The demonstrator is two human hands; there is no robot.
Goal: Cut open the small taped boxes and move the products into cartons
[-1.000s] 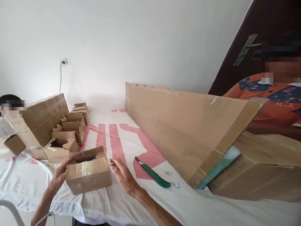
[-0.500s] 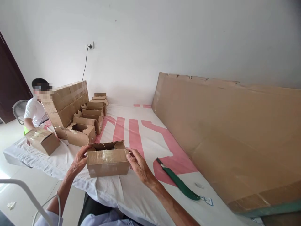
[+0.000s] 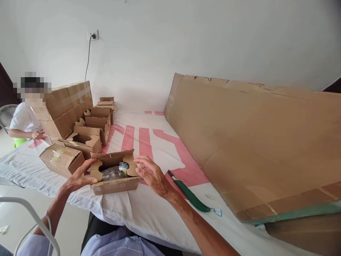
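In front of me on the cloth stands a small cardboard box [image 3: 115,186] with its top open and its long back flap upright. Inside lies a dark item in clear plastic [image 3: 114,173], with a small blue-green and white piece at its right end; its kind is unclear. My left hand [image 3: 80,176] grips the box's left end, thumb toward the front. At the right end, my right hand [image 3: 153,175] has its fingers stretched out and apart, close to the side flap. Whether those fingertips touch the cardboard is hard to tell.
Taped boxes [image 3: 68,103] are stacked at left, beside a row of open boxes [image 3: 86,137]. A closed box [image 3: 62,158] sits near my left hand. A green-sheathed knife-like tool [image 3: 193,197] lies right. Behind it leans a large cardboard sheet [image 3: 239,142]. A person [image 3: 25,119] sits far left.
The small box's front top flap has opened, exposing the plastic-wrapped contents. My right hand has loosened from the box's end. The closed box at left and the other person's arm have shifted.
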